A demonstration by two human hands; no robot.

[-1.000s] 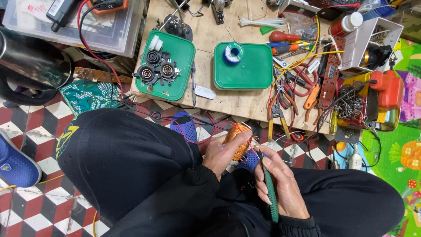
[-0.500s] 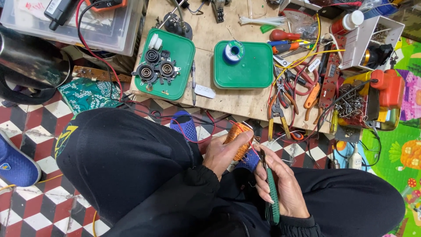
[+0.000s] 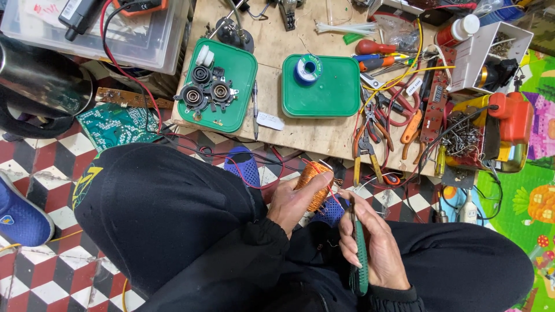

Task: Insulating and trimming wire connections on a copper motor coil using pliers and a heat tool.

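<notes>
Electronics repair workshop, floor level: low wooden workboard (image 3: 300, 130) carrying orange-handled pliers (image 3: 361, 144), blue solder-wire spool (image 3: 307, 70), green printed circuit board (image 3: 115, 126), loose cabling.

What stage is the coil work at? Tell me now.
Done: small round parts lie laid out on the left green tray. In hand: the left hand grips the copper coil while the right hand holds a green-handled tool towards it. Left: red wires hang loose from the coil.

Beyond the hands stands a low wooden board table (image 3: 300, 130) on a red, white and black checkered floor (image 3: 43, 271), with a bright children's play mat (image 3: 535, 202) to their right.
</notes>
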